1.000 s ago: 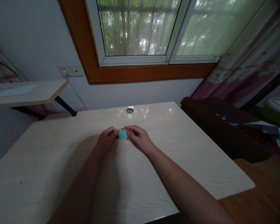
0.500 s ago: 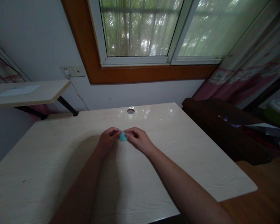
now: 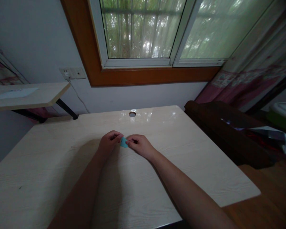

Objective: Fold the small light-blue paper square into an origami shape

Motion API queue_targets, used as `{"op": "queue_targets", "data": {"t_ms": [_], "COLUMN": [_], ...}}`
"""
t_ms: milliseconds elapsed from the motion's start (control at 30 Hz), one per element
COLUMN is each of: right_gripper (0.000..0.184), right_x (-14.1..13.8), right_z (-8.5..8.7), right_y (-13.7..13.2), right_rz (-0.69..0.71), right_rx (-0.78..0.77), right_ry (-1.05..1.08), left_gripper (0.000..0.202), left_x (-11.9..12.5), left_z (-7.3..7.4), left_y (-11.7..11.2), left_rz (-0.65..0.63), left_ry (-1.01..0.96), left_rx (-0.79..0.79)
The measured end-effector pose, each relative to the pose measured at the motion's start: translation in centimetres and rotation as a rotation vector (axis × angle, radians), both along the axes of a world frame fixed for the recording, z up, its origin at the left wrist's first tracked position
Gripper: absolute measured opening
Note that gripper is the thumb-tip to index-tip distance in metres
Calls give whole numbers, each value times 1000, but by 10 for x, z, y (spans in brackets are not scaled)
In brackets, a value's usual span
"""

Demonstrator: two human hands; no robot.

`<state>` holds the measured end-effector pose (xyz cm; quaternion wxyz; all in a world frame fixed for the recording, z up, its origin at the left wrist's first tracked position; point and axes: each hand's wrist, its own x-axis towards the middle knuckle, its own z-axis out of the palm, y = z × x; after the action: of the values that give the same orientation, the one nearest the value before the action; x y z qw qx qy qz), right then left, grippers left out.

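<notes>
Between my two hands is a small turquoise piece of paper (image 3: 124, 142), held over the middle of the pale wooden table (image 3: 143, 178). My left hand (image 3: 109, 140) pinches its left side between thumb and fingers. At its right edge, the thumb and fingertips of my right hand (image 3: 140, 144) are closed on it, lower than the left fingertips. The paper is too small and partly covered for me to make out its folds.
A round cable hole (image 3: 132, 114) sits near the table's back edge. On the left, a raised shelf (image 3: 50, 95) on black posts carries a white sheet (image 3: 15, 93). Dark wooden furniture (image 3: 219, 127) stands beyond the right edge, with a green-and-white object (image 3: 282, 113) at far right.
My right hand has moved slightly down along the paper's right side. The left hand keeps its pinch, and more of the turquoise paper's upper part shows. The view has shifted slightly.
</notes>
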<state>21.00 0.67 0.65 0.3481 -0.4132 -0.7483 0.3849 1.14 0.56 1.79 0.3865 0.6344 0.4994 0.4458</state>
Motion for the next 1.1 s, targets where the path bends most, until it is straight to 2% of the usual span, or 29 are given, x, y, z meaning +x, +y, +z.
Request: {"op": "queue_targets", "data": {"t_ms": [133, 267, 533, 733, 900, 967, 1100], "right_gripper": [22, 23, 28, 29, 23, 22, 18], "right_x": [1, 0, 1, 1, -1, -1, 0], "right_z": [0, 1, -2, -3, -2, -1, 4], "right_y": [0, 1, 4, 3, 1, 0, -2], "right_rz": [-1, -59, -108, -72, -87, -77, -21], "right_rx": [-15, -67, -139, -95, -65, -20, 152], "right_ry": [15, 61, 205, 166, 317, 328, 203], "left_gripper": [23, 24, 29, 25, 24, 23, 20], "left_x": [0, 2, 5, 3, 0, -1, -2], "left_z": [1, 4, -3, -1, 1, 2, 5], "left_y": [-1, -2, 0, 1, 0, 0, -2], "left_rz": [61, 89, -113, -112, -54, -45, -82], "left_ry": [-6, -68, 7, 29, -52, -72, -65], "left_rx": [2, 3, -50, -70, -92, -111, -136]}}
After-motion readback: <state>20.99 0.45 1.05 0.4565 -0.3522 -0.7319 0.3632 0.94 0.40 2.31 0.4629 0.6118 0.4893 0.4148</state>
